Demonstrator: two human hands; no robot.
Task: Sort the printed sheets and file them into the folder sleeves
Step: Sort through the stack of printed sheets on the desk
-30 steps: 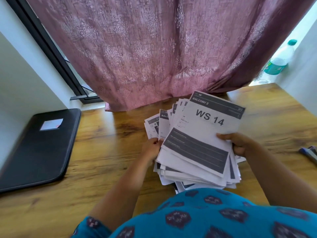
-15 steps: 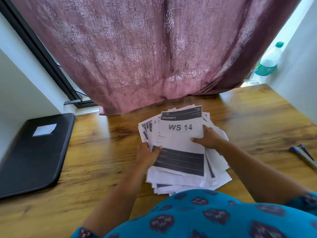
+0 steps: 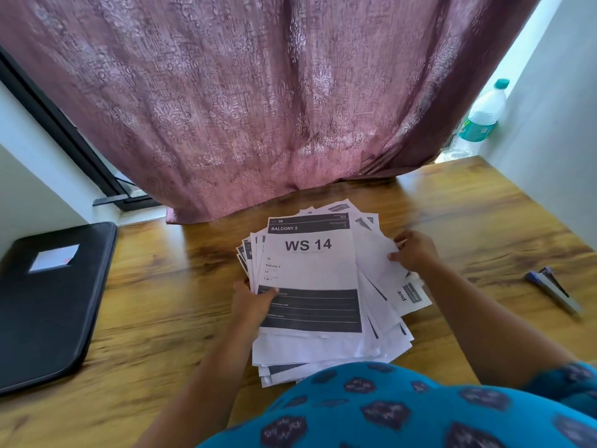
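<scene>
A messy pile of printed sheets [image 3: 323, 286] lies mid-counter [image 3: 161, 318], near the front edge. The left hand [image 3: 250, 300] grips its left side, thumb on top. The right hand [image 3: 415, 252] seems to pinch the right-side sheets. The black folder [image 3: 48, 302] lies at the left edge.

Sheets [image 3: 310, 279] mid-table [image 3: 161, 286], folder [image 3: 48, 302] far left, stapler [image 3: 554, 291] right (bottle [image 3: 484, 111] behind)

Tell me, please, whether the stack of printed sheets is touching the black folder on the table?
Apart. The head view shows a broad strip of bare wooden table between the stack of printed sheets and the black folder lying to its left.
</scene>
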